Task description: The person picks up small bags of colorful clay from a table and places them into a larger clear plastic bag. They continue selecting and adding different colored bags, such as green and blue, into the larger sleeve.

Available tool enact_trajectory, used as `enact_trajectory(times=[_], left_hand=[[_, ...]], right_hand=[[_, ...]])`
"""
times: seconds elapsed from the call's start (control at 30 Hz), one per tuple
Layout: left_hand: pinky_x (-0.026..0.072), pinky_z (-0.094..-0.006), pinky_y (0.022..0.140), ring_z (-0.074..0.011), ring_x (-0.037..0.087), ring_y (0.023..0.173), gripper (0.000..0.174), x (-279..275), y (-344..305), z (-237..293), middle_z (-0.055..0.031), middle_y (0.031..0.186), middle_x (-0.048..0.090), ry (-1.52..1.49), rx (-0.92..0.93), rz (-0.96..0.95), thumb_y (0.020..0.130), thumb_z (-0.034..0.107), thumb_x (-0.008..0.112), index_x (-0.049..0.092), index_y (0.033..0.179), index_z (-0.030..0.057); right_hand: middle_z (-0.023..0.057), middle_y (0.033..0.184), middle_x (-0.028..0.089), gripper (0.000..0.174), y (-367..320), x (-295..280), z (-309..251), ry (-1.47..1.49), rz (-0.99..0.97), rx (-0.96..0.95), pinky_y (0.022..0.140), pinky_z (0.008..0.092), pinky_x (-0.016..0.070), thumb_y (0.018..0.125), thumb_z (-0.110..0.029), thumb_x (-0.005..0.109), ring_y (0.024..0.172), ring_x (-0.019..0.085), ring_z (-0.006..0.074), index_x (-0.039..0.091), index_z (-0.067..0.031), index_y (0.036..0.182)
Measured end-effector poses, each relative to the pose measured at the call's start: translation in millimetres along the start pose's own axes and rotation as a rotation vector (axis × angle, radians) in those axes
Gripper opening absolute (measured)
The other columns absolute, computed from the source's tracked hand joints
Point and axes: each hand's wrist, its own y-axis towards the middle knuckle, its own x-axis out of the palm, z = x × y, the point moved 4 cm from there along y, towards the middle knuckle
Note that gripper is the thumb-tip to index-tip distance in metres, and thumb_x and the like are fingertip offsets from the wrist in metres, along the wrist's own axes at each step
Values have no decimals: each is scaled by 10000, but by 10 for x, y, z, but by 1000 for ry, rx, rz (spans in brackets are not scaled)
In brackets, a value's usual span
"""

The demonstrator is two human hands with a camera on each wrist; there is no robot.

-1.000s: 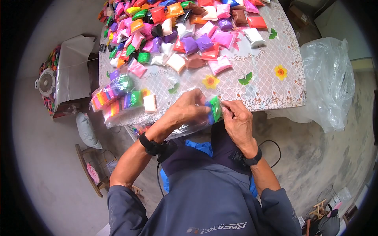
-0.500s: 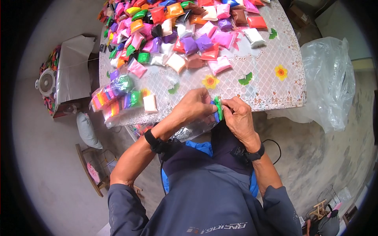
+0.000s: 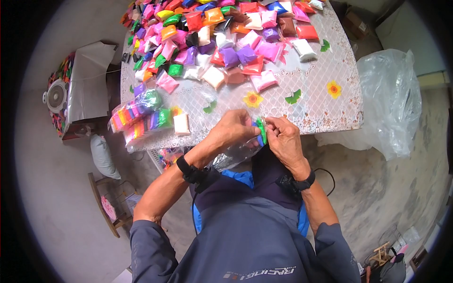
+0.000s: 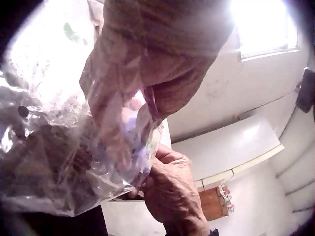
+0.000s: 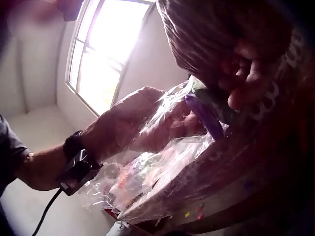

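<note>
My left hand (image 3: pixel 232 129) is inside a clear plastic bag (image 3: pixel 236 153) and holds a small stack of soft packets, with a blue packet (image 3: pixel 259 137) and a green packet (image 3: pixel 263 131) showing at its end. The bag's film (image 4: pixel 59 169) covers that hand in the left wrist view. Opposite it, my right hand (image 3: pixel 286 140) pinches the bag's corner right beside the green packet. In the right wrist view the blue packet looks purple (image 5: pixel 206 117) and lies under the film between both hands. Palms and curled fingers hide the rest of the stack.
Many colourful packets (image 3: pixel 229 56) cover the table's far left part. Filled clear bags (image 3: pixel 141 118) and a white packet (image 3: pixel 181 124) lie at the near left edge. A large plastic sack (image 3: pixel 391 104) hangs at the right; a fan (image 3: pixel 57 97) stands at the left.
The stack of packets has turned, so the green one shows edge-on. My left hand has shifted slightly right and its fingers have closed in nearer the right hand.
</note>
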Motion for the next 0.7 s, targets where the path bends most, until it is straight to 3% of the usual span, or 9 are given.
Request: enact_trajectory(times=[0.13,0.23,0.4,0.57,0.63,0.7], left_hand=[[569,-266,623,-191,723,707,252,-12,-46,40,-91,773,671,-34,-17,2,896,133,765,546,878,9],[528,-248,611,-158,701,706,199,-31,-63,36,-82,757,666,59,26,29,899,111,744,577,864,7],[435,-235,576,-101,602,677,176,-73,-38,-86,-66,778,655,-90,82,-19,875,128,736,615,895,1],[431,-234,569,-92,569,645,154,-104,-62,-70,-67,786,658,-38,92,-17,856,101,718,614,914,3],[433,-233,569,-90,572,647,143,-104,-62,-78,-66,780,655,-54,121,-19,855,89,708,614,918,2],[436,-241,565,-94,580,654,142,-103,-45,-108,-69,782,658,-34,109,-20,851,87,706,612,916,2]], right_hand=[[182,876,675,237,-50,10,66,109,-40,114,650,364,514,856,-13,633,724,661,263,717,35,1073],[182,891,674,255,-75,-26,-5,116,-109,122,664,352,518,854,-15,636,744,663,260,709,44,1091],[173,923,672,260,-82,1,2,192,-122,75,682,339,521,870,-20,625,771,660,243,699,57,1108],[139,938,663,251,-27,-34,-62,275,-245,149,688,321,527,917,-29,595,768,658,201,686,79,1124],[109,951,652,251,-22,-36,-48,411,-279,284,679,285,519,946,-45,583,748,645,159,679,91,1134],[90,965,648,263,-9,-29,-61,386,-294,281,672,256,509,960,-91,614,728,633,133,677,89,1142]])
